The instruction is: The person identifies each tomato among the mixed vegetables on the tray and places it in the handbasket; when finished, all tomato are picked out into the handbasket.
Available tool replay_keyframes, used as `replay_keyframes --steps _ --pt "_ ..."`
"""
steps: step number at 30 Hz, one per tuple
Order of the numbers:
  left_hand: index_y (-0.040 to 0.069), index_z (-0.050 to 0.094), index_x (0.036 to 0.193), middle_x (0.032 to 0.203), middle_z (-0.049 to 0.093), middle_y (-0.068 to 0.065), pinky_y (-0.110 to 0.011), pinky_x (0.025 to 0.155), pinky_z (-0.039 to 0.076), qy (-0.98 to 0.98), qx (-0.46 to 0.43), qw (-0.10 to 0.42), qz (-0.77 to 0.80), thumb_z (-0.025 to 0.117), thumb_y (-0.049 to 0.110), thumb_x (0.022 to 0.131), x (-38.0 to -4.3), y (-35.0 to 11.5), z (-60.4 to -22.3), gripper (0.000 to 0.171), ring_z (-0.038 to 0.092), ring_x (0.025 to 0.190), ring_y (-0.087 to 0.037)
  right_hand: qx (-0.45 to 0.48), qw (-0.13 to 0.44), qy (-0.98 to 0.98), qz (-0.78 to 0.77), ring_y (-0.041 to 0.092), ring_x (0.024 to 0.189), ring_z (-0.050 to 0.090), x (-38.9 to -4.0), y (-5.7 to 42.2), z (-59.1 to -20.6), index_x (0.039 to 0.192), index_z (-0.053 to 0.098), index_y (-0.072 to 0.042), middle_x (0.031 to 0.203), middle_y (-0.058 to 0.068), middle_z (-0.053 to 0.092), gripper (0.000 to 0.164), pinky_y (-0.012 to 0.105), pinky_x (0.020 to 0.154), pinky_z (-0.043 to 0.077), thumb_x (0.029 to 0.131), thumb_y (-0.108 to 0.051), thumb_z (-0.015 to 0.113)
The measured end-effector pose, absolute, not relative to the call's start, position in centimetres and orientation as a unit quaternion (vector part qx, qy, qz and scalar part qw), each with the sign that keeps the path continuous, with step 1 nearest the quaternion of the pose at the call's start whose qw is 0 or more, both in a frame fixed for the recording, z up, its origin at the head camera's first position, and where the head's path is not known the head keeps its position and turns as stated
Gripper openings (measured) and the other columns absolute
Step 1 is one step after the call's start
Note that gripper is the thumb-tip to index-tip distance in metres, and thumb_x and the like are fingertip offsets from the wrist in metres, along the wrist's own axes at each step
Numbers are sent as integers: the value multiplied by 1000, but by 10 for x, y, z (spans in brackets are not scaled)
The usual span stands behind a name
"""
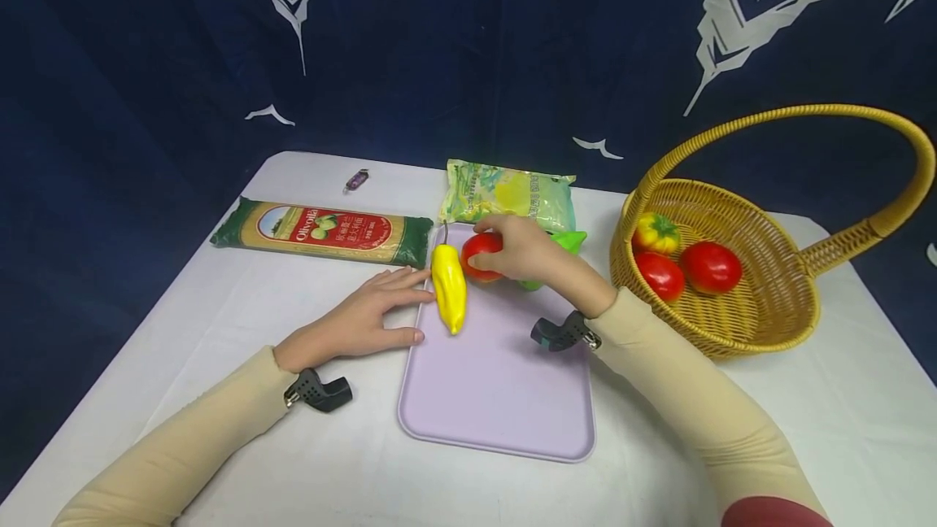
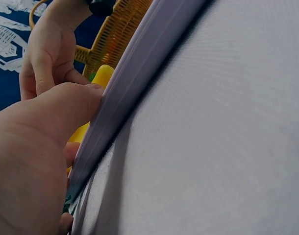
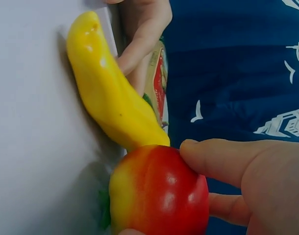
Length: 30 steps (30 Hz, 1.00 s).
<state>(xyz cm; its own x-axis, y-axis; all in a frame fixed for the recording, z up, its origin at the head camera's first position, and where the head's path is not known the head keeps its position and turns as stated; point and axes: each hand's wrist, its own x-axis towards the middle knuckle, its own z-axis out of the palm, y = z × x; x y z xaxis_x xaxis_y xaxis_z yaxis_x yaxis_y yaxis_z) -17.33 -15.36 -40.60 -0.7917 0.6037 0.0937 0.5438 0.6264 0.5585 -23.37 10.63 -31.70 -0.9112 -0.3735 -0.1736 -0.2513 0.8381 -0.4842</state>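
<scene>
My right hand (image 1: 523, 250) grips a red-and-yellow apple (image 3: 161, 188) over the far part of the lilac tray (image 1: 501, 397), thumb and fingers around its sides. Just left of the apple lies a long yellow pepper (image 1: 449, 287), its thin dark stem pointing away. My left hand (image 1: 369, 311) is spread at the tray's left edge, fingertips right at the pepper's side and thumb lower along the rim. A bright green item (image 1: 569, 241) sits on the tray beyond the right hand, mostly hidden by it.
A wicker basket (image 1: 776, 332) with a tall handle stands on the right, holding red fruits (image 1: 710, 267) and a yellow-green piece (image 1: 656, 233). Behind the tray lies a green-yellow packet (image 1: 512, 193). A spaghetti pack (image 1: 322, 232) and a small wrapped candy (image 1: 356, 180) are at the left.
</scene>
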Motion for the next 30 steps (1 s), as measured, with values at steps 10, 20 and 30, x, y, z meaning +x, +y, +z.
replay_keyframes --steps 10,20,30 --pt "18 64 140 165 38 -7 -64 126 21 899 317 56 296 76 37 88 -173 -153 -404 57 29 155 -39 -207 82 941 -256 33 111 62 -231 120 -310 136 63 -7 129 14 69 52 44 92 60 89 -24 75" --pt "17 64 140 164 39 -8 -64 126 21 898 323 49 296 76 37 87 -175 -152 -405 58 30 155 -40 -283 45 911 -295 33 108 67 -222 143 -305 133 65 -5 129 15 70 48 47 93 60 88 -17 76" --pt "17 64 140 164 39 -7 -63 126 21 897 323 49 298 76 37 88 -175 -153 -407 57 30 155 -39 -331 61 890 -307 31 115 63 -205 167 -300 132 65 -8 133 13 67 48 46 91 62 86 -12 80"
